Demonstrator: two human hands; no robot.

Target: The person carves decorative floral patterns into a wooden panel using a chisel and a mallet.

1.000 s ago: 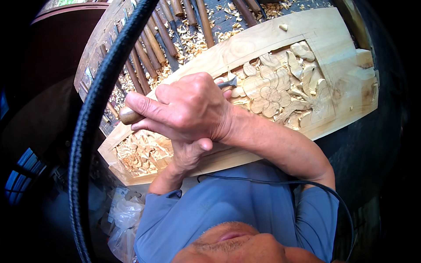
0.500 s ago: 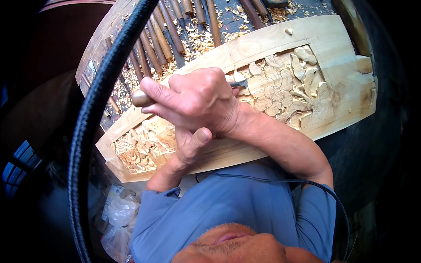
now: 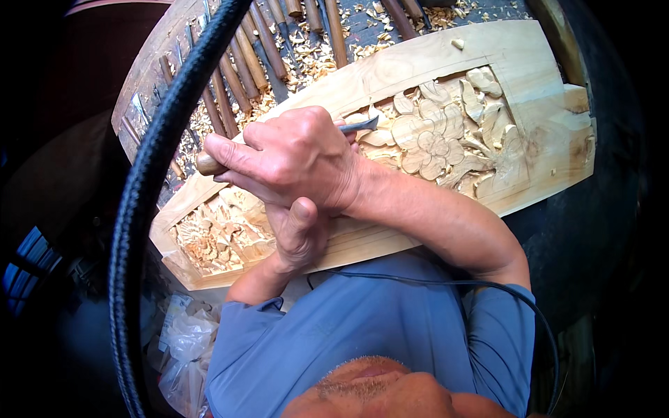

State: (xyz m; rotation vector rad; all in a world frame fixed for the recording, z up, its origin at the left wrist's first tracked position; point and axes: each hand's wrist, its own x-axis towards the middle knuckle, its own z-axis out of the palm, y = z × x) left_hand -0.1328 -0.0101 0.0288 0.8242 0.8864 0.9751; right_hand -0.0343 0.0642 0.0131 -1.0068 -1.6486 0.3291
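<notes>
A pale wooden panel (image 3: 533, 139) bears flower and leaf relief carving in two recesses. My right hand (image 3: 293, 157) is closed round the wooden handle of a chisel (image 3: 209, 164), whose metal blade (image 3: 366, 124) lies over the left edge of the right-hand recess, beside carved petals. My left hand (image 3: 296, 233) is underneath the right one, its thumb raised and most of its fingers hidden; fingertips show curled at the chisel's shank. Both forearms rest across the panel's near side.
Many wood-handled carving tools (image 3: 247, 63) lie among shavings on the dark bench (image 3: 373, 21) behind the panel. A thick black braided hose or cable (image 3: 132, 216) crosses the left of the view. Crumpled clear plastic bags (image 3: 188, 348) are at lower left; a thin black cord (image 3: 453, 282) crosses my shirt.
The chisel and both hands shifted slightly right, then back left and up a little. My grip stays the same, and the whole view has moved slightly.
</notes>
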